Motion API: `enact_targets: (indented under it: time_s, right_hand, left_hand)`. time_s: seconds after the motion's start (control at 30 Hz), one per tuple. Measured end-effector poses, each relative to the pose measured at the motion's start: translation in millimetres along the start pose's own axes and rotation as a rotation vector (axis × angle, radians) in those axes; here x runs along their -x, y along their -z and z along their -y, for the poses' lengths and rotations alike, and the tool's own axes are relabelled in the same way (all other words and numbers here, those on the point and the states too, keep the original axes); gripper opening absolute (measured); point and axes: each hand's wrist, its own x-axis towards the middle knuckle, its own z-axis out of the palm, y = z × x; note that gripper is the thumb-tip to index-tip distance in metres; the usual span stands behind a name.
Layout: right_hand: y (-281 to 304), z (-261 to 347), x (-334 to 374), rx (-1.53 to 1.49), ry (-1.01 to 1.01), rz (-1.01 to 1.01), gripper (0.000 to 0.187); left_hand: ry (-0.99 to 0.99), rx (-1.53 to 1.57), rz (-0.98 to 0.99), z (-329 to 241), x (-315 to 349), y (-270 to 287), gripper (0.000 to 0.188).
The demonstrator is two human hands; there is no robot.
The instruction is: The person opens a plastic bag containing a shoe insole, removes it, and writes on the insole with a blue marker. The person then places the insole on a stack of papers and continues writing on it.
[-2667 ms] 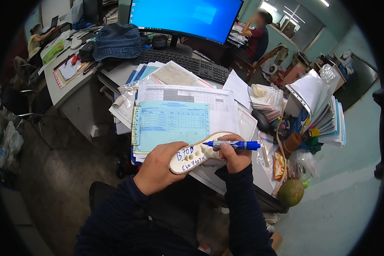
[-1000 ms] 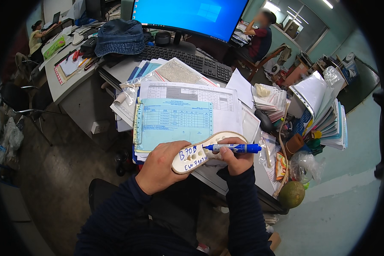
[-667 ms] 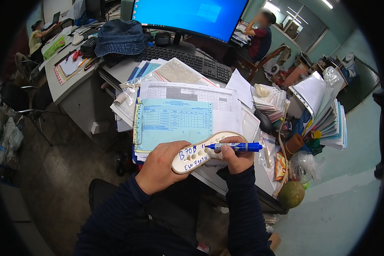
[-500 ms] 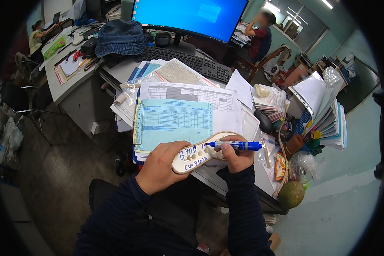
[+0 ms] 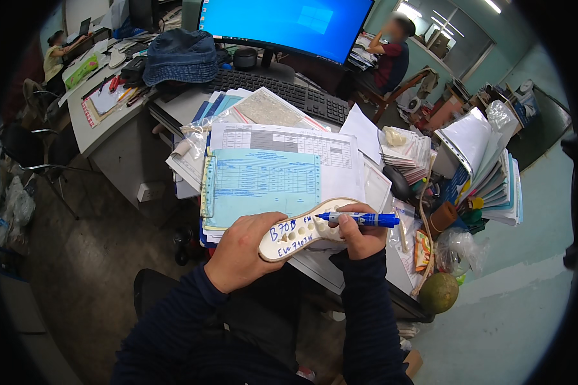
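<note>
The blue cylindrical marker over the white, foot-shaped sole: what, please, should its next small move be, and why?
Perhaps a short stroke beside the small blue marks: the right hand holds the marker, its uncapped tip near them, while the left hand grips the sole.

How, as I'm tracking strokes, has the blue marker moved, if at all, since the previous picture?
Yes: the marker shifted slightly right against the light-blue form.

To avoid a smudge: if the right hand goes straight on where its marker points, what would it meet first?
Probably the white sole, under the tip of the blue marker; whether they touch is unclear.
</note>
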Motion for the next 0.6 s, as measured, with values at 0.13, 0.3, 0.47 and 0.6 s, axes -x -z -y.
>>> enact_targets:
  time_s: [0.13, 0.3, 0.47, 0.6]
  right_hand:
    - [-0.4, -0.5, 0.3, -0.006, 0.005, 0.005, 0.025]
    - [-0.3, 0.0, 0.1, -0.003, 0.009, 0.008, 0.026]
    - [-0.8, 0.1, 0.8, -0.009, 0.006, 0.007, 0.026]
    - [3.0, 1.1, 0.2, -0.009, -0.027, 0.040, 0.021]
  left_hand:
    - [0.009, -0.004, 0.007, 1.2, 0.7, -0.3, 0.057]
    - [-0.002, -0.013, -0.003, 1.6, 1.1, -1.1, 0.057]
    - [0.003, -0.011, 0.001, 2.1, 1.5, -1.0, 0.058]
    - [0.001, -0.016, 0.000, 2.3, 1.4, -1.0, 0.058]
